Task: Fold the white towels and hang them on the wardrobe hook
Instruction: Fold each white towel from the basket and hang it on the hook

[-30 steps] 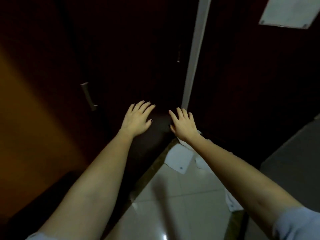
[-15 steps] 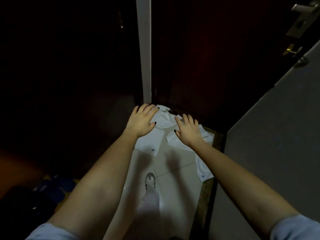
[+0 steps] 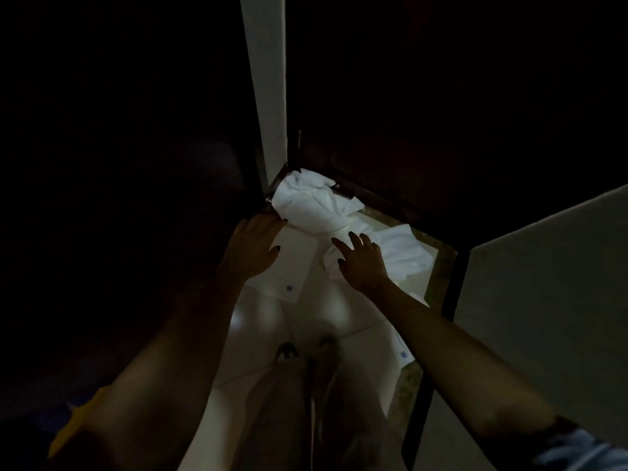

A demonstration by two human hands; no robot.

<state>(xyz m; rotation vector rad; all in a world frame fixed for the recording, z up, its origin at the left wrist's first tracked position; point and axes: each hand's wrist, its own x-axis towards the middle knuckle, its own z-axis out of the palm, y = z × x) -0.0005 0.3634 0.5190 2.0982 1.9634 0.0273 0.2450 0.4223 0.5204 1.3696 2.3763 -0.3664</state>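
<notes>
On the glossy pale tiled floor (image 3: 258,321), crumpled white cloth towels (image 3: 312,205) have come close under the left hand (image 3: 253,248) and right hand (image 3: 362,265), fingers (image 3: 355,239) spread, gripping nothing yet.

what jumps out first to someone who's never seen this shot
The crumpled white towels catch the eye first, bright against the dark, heaped on the pale floor at the foot of the white post. Next come the left hand and right hand, both open with fingers spread, reaching down over the cloth. Whether they touch it is unclear.
</notes>
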